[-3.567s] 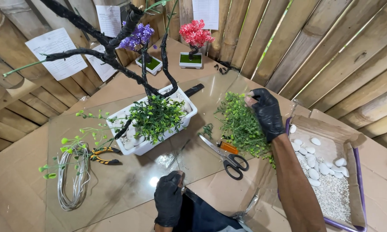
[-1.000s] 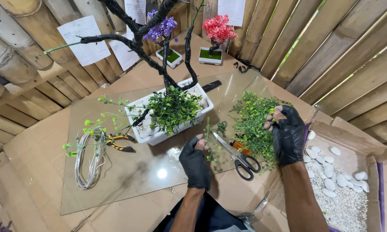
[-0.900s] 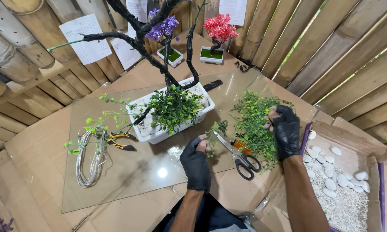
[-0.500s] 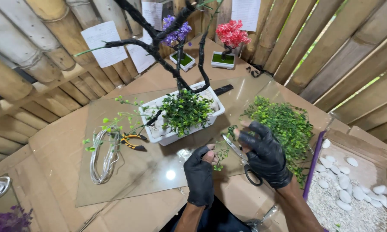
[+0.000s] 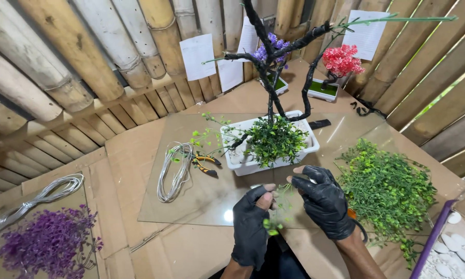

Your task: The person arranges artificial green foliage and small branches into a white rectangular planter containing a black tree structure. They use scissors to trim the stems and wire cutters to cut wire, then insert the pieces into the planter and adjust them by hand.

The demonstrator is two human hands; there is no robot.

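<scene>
Right now your two gloved hands meet just above the near edge of the glass sheet (image 5: 201, 206) on the table, and both pinch one small green sprig (image 5: 273, 219) between them. Your left hand (image 5: 252, 227) grips the lower stem with thumb and fingers, so the leafy tip hangs near your wrist; your right hand (image 5: 322, 201) nips the upper end, which steadies it for close work. The sprig looks thin and wiry, with a few small bright green leaves.

Just beyond your hands stands the white planter (image 5: 253, 163), holding a black branched trunk (image 5: 273, 93) and a tuft of greenery at its base. A heap of green foliage (image 5: 392, 186) lies beside your right hand, within easy reach. To the left lie a coil of wire (image 5: 175, 170) and orange-handled pliers (image 5: 205, 164).
</scene>
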